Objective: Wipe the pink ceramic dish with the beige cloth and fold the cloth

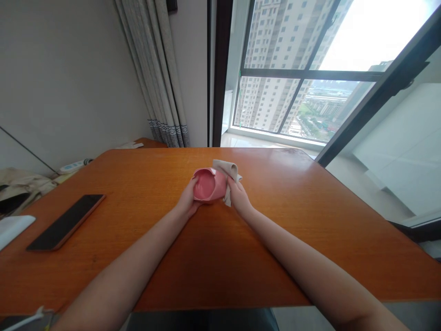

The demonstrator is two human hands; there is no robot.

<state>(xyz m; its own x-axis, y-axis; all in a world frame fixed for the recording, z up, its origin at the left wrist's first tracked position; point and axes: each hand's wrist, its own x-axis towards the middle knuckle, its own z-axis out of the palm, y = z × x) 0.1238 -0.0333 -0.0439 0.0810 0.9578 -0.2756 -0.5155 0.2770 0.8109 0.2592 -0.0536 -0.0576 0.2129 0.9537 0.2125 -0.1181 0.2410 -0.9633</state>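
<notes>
My left hand [188, 197] grips a pink hollow container [206, 185] by its left side, thumb at the rim and fingers underneath. The container is tilted so that its wide opening faces me; its exact kind is not clear. A light grey cloth [225, 168] is pinched in my right hand [239, 197], at the container's right side. Part of the cloth lies over the container's upper right edge, and another end hangs down below my fingers. Both hands are above the middle of the wooden table [289, 220].
A dark-screened phone [67, 222] lies at the table's left, with a white object [15, 228] beside it. A power strip [74, 165] and beige fabric [24, 184] are past the left edge. A curtain [155, 69] and a large window [285, 101] stand behind the table.
</notes>
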